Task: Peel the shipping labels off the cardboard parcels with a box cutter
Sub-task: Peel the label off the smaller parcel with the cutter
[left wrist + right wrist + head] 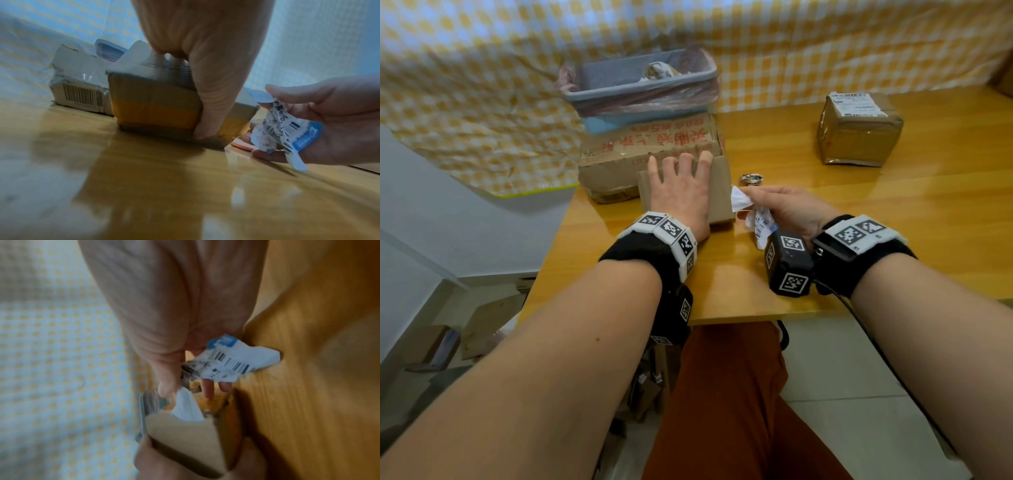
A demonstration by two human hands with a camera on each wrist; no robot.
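Observation:
A small brown cardboard parcel [720, 192] stands on the wooden table [825, 274], its top bare of any label. My left hand [681, 164] lies over it, fingers spread across the top. In the left wrist view the thumb [216, 97] runs down the parcel's [148, 100] near side, so the hand grips it. Just right of the parcel, my right hand [744, 205] pinches a crumpled, peeled white shipping label [756, 219] with barcodes and a blue corner [287, 129], clear of the box. A flat orange thing [242, 145] lies under that hand; I cannot tell what it is.
A second taped parcel [859, 130] with its label on top sits at the back right. A larger box with red print [654, 147] stands behind the small parcel, and a lined bin [640, 85] with scraps behind that. A small crumpled ball [751, 179] lies nearby.

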